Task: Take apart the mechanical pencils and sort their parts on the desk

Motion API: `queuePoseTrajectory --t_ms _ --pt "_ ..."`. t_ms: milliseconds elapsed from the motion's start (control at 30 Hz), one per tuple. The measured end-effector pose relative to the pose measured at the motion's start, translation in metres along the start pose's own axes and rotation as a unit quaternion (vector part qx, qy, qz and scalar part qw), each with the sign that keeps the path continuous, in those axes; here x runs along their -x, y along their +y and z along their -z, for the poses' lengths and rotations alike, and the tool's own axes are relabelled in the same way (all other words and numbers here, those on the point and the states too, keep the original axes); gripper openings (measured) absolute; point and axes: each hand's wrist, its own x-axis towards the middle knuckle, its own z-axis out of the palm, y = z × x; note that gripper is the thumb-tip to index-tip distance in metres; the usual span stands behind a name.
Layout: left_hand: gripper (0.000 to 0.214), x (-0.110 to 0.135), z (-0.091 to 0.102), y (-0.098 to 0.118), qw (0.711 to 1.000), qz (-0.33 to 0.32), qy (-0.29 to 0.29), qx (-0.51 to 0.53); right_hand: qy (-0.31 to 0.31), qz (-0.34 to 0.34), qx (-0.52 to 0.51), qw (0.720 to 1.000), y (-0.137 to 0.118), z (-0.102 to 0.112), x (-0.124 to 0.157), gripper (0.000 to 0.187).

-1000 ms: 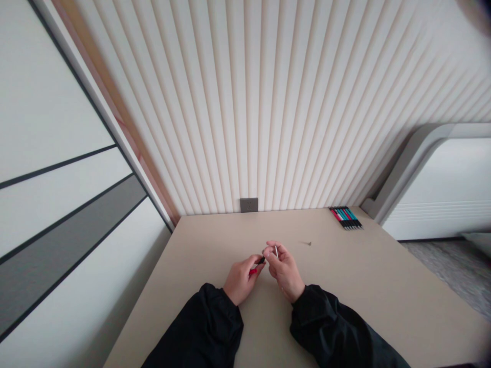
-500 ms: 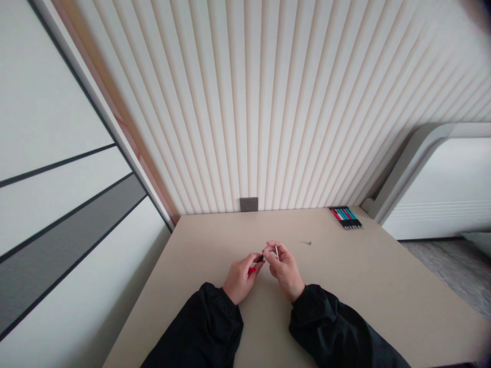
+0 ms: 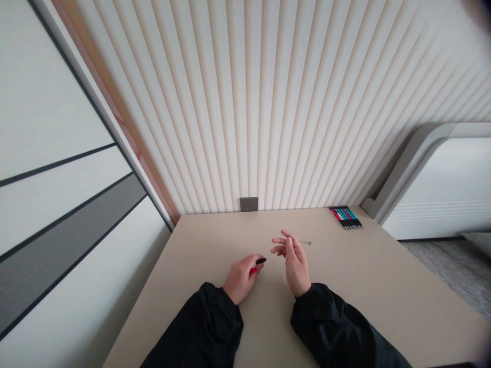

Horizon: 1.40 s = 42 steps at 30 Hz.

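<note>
My left hand (image 3: 241,278) rests on the beige table (image 3: 364,286), closed around a red pen body with a black tip (image 3: 258,265) that points right. To its right my right hand (image 3: 296,263) is lifted slightly. Its thumb and a finger pinch a thin pale refill (image 3: 284,267) that hangs down toward the table, while the other fingers stretch left. The two hands are apart, with a small gap between the pen tip and the refill. A tiny dark part (image 3: 308,243) lies on the table just beyond my right hand.
A row of several red, teal and black pens (image 3: 346,217) lies at the table's far right corner. A grey wall socket (image 3: 249,204) sits in the ribbed wall behind. A white rounded unit (image 3: 437,189) stands right of the table.
My right hand has pulled away to the right from the pen tip, drawing the thin refill out with it. The left hand has stayed put with the red pen body.
</note>
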Motion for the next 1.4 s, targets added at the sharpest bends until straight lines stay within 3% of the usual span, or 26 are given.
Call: queuePoseTrajectory --t_ms 267,633,1200,1400 --pt "0.021 0.001 -0.001 0.001 0.997 -0.019 -0.063 -0.033 0.036 0.028 -0.053 0.998 -0.006 -0.004 0.001 0.031" --pt "0.024 0.000 0.001 0.005 0.993 -0.030 -0.107 -0.043 0.025 0.024 -0.085 0.996 -0.004 -0.007 0.003 0.029" --pt "0.024 0.000 0.002 0.008 0.995 -0.031 -0.086 -0.029 0.028 0.014 -0.083 0.996 -0.004 -0.010 0.006 0.030" --pt "0.021 -0.001 0.003 0.008 0.999 -0.018 -0.030 -0.006 -0.014 0.008 -0.052 0.999 0.002 -0.011 0.014 0.031"
